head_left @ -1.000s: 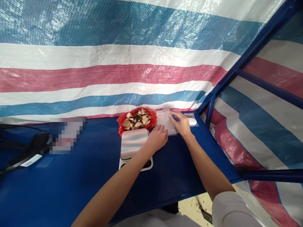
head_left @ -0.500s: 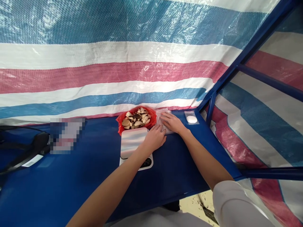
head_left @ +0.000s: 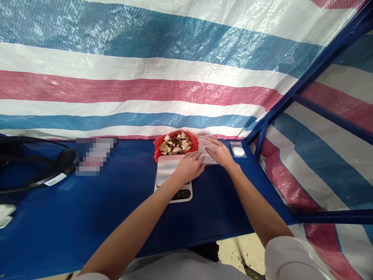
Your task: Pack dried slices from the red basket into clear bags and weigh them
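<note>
In the head view, I am leaning over the blue table (head_left: 224, 206) with both hands out ahead of me. My left hand (head_left: 190, 168) is reaching across the right side of the white scale (head_left: 165, 170), its fingers lying close together at the near left edge of some flat clear plastic bags (head_left: 209, 158); I cannot tell whether it is gripping them. My right hand (head_left: 219, 151) is hovering over or touching the same bags, fingers spread apart, and I cannot tell which. The bags are lying between my hands, just right of the red bag (head_left: 157, 151), which is sitting open behind the scale and holding brown and pale slices (head_left: 175, 143). Farther right, a small clear packet (head_left: 235, 144) is holding a white rounded object (head_left: 238, 151). A black strapped item (head_left: 65, 160) is lying well off to the left.
</note>
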Tool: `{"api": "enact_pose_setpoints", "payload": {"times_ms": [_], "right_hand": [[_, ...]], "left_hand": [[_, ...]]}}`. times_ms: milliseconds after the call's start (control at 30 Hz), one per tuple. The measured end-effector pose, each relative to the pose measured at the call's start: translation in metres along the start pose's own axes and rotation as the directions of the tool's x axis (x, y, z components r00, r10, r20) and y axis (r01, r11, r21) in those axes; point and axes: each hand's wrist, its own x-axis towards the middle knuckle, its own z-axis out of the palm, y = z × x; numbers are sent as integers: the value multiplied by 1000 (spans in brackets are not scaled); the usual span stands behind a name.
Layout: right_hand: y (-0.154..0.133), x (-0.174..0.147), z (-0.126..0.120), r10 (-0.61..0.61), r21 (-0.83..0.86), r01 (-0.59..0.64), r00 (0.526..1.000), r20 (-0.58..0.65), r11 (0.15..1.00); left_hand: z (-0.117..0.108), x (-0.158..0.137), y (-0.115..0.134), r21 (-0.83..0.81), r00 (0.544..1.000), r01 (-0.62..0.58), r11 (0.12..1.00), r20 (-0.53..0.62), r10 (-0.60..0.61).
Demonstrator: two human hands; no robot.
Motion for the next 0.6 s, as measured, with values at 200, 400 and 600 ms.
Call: {"api": "enact_pose_setpoints", "payload": {"times_ms": [200,400,600], "right_hand": [[-44,-40,2,56,20,-56,998,14,998],[-78,-75,23,36,-93,-31,998,55,995],[-85,-88,35,42,-140,-34,998,56,990]], "left_hand": [[-44,-50,-37,-50,983,114,992,-136,-119],[-60,-115,-78,-51,915,355,933,-185,-359],[-45,-157,-93,-22,879,456,890,-146,-454]]}}
